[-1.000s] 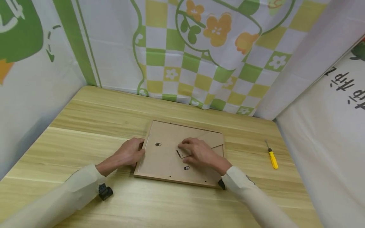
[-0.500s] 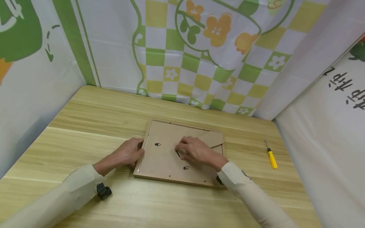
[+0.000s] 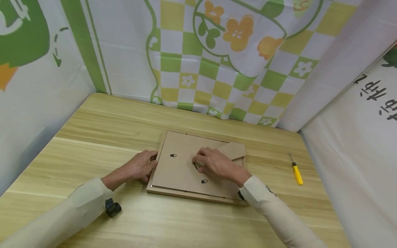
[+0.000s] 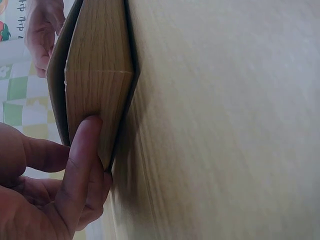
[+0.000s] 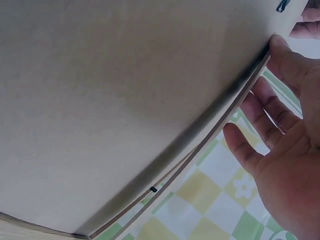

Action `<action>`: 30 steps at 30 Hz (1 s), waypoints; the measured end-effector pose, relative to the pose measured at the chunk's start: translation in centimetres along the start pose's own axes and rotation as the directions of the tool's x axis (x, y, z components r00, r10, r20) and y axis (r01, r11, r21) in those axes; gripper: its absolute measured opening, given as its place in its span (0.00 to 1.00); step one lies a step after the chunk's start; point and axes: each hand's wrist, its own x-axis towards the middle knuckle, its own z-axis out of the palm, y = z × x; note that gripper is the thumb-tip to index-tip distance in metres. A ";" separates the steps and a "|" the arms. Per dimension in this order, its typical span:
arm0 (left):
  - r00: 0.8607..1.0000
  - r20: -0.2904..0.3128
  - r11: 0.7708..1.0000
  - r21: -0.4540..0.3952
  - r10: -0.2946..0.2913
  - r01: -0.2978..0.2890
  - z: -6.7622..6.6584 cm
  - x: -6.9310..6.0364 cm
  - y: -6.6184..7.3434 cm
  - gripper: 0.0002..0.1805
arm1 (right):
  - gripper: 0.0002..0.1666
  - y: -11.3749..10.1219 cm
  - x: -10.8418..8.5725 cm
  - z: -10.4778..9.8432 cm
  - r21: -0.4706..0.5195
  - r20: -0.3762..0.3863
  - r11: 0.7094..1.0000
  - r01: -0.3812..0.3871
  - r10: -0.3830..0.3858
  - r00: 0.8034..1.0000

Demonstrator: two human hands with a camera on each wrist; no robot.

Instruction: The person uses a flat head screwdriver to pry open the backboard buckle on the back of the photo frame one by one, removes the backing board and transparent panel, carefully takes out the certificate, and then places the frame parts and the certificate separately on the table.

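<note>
A wooden picture frame [image 3: 195,197] lies face down on the table. Its brown backing board [image 3: 178,172] sits slightly raised, with a dark gap along the near edge; the left wrist view also shows it apart from the wooden rim [image 4: 100,55]. My left hand [image 3: 143,166] grips the frame's left side between thumb and fingers. At the middle of the back, my right hand [image 3: 217,163] pinches the end of the stand leg [image 3: 237,150], which the right wrist view shows as a thin strip [image 5: 185,165]. Two black hanging rings, one a near ring [image 3: 204,181], are fixed to the board.
A screwdriver [image 3: 297,174] with a yellow handle lies on the right of the wooden table [image 3: 108,120]. A checked, flowered curtain [image 3: 214,69] hangs behind the far edge, and white cloth walls stand at both sides.
My right fingers have closed on the stand leg's end, and the backing board has lifted a little from the frame's near edge. My left hand keeps its grip.
</note>
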 end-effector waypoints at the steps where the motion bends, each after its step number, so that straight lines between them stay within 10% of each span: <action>1: 1.000 0.005 1.000 -0.004 -0.001 0.001 0.0 0.1 0.0 0.27 | 0.22 0.0 -0.1 0.0 0.003 0.000 1.000 -0.001 0.001 1.000; 30: 1.000 -0.003 1.000 -0.027 -0.012 0.012 0.0 0.1 -0.2 0.27 | 0.20 0.1 -0.4 -0.1 0.011 -0.046 0.999 0.031 -0.031 0.998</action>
